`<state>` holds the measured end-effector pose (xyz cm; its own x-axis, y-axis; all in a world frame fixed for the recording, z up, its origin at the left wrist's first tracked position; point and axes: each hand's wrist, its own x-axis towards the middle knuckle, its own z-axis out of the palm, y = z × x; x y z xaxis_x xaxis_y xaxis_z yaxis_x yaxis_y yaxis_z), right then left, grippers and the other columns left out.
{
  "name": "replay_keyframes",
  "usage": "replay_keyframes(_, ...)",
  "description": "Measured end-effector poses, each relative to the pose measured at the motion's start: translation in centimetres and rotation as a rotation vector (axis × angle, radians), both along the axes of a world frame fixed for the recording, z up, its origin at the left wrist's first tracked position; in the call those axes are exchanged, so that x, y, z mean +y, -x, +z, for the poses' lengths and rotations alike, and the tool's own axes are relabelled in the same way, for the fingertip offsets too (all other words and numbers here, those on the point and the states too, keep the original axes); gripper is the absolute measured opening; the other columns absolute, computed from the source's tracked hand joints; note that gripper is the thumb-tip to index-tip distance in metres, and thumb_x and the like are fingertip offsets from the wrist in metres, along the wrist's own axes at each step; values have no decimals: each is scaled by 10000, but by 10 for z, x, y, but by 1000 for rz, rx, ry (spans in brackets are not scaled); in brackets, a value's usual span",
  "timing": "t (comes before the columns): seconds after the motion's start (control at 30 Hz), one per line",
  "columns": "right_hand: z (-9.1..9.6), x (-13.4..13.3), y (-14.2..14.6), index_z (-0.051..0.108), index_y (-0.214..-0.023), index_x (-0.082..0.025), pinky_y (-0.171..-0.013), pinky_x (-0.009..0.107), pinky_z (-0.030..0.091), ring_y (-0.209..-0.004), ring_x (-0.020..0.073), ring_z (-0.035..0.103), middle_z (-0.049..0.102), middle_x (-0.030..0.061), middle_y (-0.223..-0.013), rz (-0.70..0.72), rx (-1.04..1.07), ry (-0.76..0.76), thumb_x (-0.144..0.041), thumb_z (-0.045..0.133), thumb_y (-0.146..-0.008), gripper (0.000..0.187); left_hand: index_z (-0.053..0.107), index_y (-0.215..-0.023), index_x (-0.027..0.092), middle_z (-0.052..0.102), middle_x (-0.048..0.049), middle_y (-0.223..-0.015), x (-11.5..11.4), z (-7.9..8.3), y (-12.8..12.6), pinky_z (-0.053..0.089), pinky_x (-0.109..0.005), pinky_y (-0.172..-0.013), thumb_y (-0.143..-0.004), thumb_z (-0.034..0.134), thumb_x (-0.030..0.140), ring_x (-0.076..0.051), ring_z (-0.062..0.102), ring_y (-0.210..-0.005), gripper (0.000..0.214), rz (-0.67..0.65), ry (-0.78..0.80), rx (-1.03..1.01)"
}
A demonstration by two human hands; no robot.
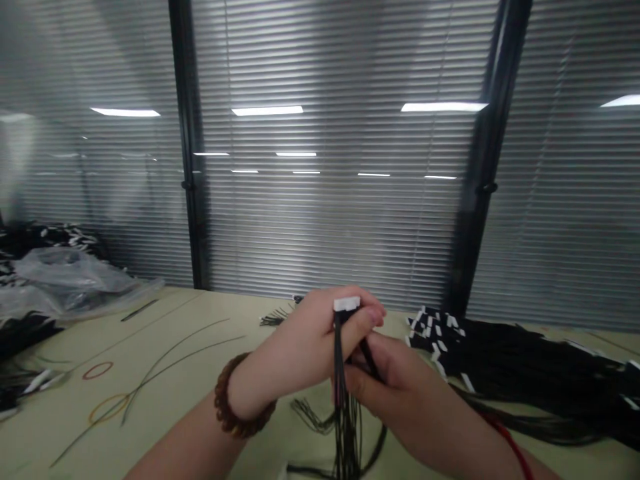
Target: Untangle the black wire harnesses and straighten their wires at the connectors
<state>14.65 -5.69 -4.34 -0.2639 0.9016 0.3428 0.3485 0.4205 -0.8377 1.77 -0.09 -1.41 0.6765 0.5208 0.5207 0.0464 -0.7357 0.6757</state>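
Note:
My left hand (305, 347), with a brown bead bracelet on the wrist, is closed around a small white connector (347, 304) from which a bundle of thin black wires (344, 407) hangs down. My right hand (387, 383), a red cord at its wrist, is closed just below and pinches one black wire of that bundle. Both hands are held together above a pale green table (165, 373).
A large pile of black wire harnesses with white connectors (505, 373) lies at the right. Clear plastic bags (70, 280) and more black wires sit at the left. Loose wires and two rubber bands (105, 407) lie on the table. Blinds behind glass close off the back.

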Motion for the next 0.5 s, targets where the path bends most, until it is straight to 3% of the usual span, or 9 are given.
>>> replay_keyframes(0.07, 1, 2, -3, 518, -727, -153, -558, 216, 316, -604, 89, 400, 463, -15, -657, -1, -34, 5, -226, 459, -844, 150, 603, -935, 193, 671, -27, -847, 4, 1, 3, 479, -252, -706, -890, 449, 382, -151, 622, -771, 248, 56, -38, -2)
replay_keyframes(0.2, 6, 4, -18, 527, -740, -149, -545, 215, 279, -618, 85, 350, 403, -15, -694, 22, -119, 52, -269, 456, -866, 189, 560, -996, 162, 702, -48, -815, 14, 7, 14, 514, -256, -640, -898, 435, 375, -160, 660, -700, 266, 52, 49, -95)
replay_keyframes(0.37, 10, 0, -28, 524, -796, -170, -505, 195, 280, -584, 76, 352, 403, -38, -659, 62, -270, 175, -282, 534, -825, 115, 545, -1017, 178, 651, 0, -588, 26, 20, 33, 521, -275, -646, -914, 386, 403, -181, 676, -658, 294, 389, -140, -303)
replay_keyframes(0.5, 12, 4, -42, 524, -785, -176, -481, 188, 267, -566, 74, 337, 409, -35, -652, -21, -409, 188, -339, 526, -826, 167, 542, -1047, 211, 612, 32, -542, 40, 25, 52, 489, -245, -544, -897, 420, 421, -170, 661, -581, 286, 554, -172, -310)
